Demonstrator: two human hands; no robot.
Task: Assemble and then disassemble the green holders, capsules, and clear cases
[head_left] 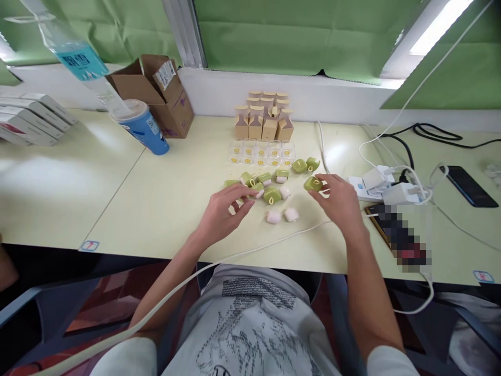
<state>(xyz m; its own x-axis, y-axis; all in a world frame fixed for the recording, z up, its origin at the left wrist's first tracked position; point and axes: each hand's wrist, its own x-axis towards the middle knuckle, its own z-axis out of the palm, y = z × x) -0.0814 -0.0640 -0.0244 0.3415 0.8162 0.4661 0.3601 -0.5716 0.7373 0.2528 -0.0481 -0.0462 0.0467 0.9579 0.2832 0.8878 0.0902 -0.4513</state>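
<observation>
My right hand [340, 202] pinches a small green cap with a loop [312, 184] between thumb and fingers, at the right of a loose group of pieces. My left hand [227, 211] is at the group's left side, thumb and index finger apart. Its fingertips are at a green-and-white piece [257, 190]; whether they touch it I cannot tell. Another looped green cap [272, 196] lies between my hands, beside a pale pink-white block [285, 193]. Two more pale blocks [274, 216] lie nearer me. Behind sit two green caps [299, 166] and a piece with white underneath [281, 176].
A clear tray with yellow-marked cells [261, 152] stands before several small open cardboard boxes [255, 127]. A blue cup [151, 133] and a large carton [172, 112] are at left. A white cable [270, 244] crosses in front; a power strip [358, 188] and phones lie right.
</observation>
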